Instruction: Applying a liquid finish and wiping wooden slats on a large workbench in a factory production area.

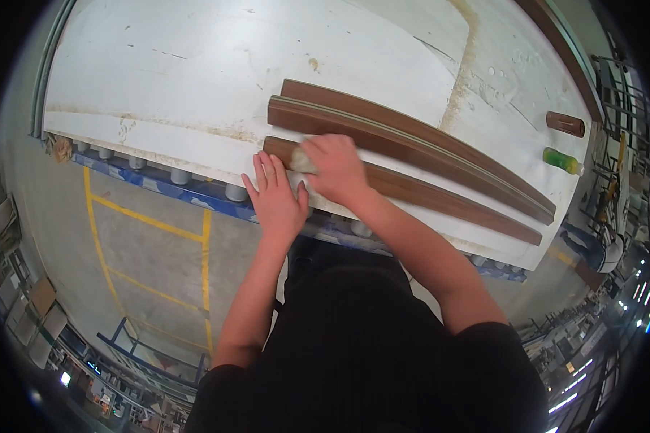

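A long brown wood-look strip (448,200) lies along the near side of the white worktable (180,65). Its left end is under the fingertips of my left hand (278,206), whose fingers are stretched out and lying flat. My right hand (337,169) is closed over a pale wad, which looks like a cloth (301,162), and presses it on the strip just right of the left hand. The right hand is slightly blurred. Behind this strip lie longer brown profiles (404,137) with a light line along them, side by side and nearly parallel to it.
At the table's right end are a short brown cylinder-like piece (565,124) and a green bottle (562,160) on its side. A blue frame with rollers (180,175) runs below the near edge. Another person (592,249) is at the far right, beyond the table.
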`<state>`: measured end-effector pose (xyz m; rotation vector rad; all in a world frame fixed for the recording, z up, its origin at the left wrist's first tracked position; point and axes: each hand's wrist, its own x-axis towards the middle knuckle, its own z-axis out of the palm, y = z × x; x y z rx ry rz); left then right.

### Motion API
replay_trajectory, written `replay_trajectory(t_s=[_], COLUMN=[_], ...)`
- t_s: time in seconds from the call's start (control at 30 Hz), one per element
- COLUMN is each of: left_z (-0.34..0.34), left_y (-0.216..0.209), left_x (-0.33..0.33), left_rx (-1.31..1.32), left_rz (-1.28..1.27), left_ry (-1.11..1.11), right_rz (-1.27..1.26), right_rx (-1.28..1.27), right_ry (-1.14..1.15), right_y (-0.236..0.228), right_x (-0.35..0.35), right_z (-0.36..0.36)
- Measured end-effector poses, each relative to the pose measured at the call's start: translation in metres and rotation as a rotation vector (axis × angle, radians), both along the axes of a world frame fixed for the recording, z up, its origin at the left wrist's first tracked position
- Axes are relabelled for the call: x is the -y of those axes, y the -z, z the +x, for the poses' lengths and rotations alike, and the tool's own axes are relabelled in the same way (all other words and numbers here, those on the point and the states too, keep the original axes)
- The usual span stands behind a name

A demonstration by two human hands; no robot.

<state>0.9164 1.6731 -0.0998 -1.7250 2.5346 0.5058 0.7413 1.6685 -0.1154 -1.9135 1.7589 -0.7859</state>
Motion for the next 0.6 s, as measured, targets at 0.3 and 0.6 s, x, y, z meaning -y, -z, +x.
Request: replay_trajectory(t_s=[0.3,0.6], left_z=[-0.053,-0.050], left_y=[0.018,0.044], left_x=[-0.022,-0.019], left_rx=[0.002,0.277], left_rz=[-0.066,-0.175], left_ry=[-0.130,-0.141], right_rz=[0.246,0.017], right_rx=[-0.327,-0.132], right_ry=[0.309,0.227], right_y=[-0.031,0.005], right_x=[-0.173,-0.141], right_z=[-0.177,-0.136])
